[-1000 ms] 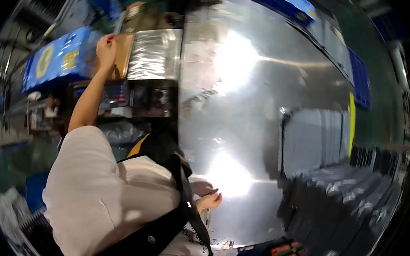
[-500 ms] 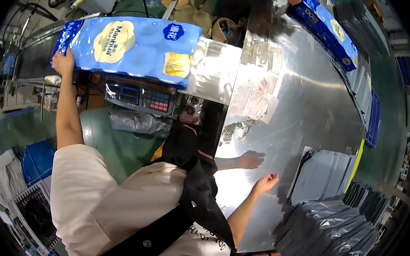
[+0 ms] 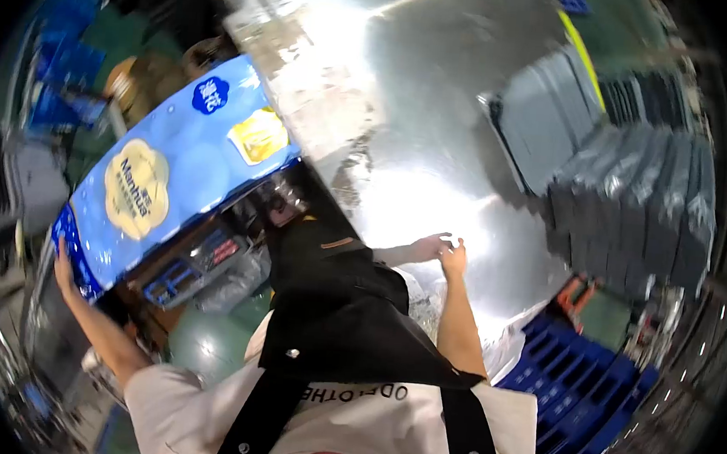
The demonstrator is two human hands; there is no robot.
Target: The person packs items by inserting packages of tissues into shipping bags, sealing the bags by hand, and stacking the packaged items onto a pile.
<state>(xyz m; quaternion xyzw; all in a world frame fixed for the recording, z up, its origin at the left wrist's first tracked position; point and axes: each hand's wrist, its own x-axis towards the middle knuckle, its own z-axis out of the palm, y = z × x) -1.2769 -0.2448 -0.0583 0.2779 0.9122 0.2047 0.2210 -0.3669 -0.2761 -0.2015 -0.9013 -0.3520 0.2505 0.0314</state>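
A long blue tissue pack (image 3: 194,158) with a cream "Manhua" label lies slanted at the left of the view, over a scale with a display and keypad (image 3: 198,261). My left hand (image 3: 65,270) grips the pack's near left end, its fingers partly hidden against the dark blue wrapper. Low over the near part of the shiny metal table (image 3: 426,87) is my right hand (image 3: 455,258), its fingers slightly bent and a little apart, with nothing visible in them. Its dark reflection shows on the metal beside the fingertips.
Stacked grey plastic-wrapped bundles (image 3: 638,206) stand at the table's right side, beside flat grey sheets (image 3: 539,113). A blue plastic pallet (image 3: 573,389) lies at the lower right. Clear plastic film (image 3: 503,353) hangs near the table's front edge.
My view has turned to the right, so the table and pack appear rotated. The left hand keeps its hold on the pack. My right hand still hovers by the table, fingers a little more extended.
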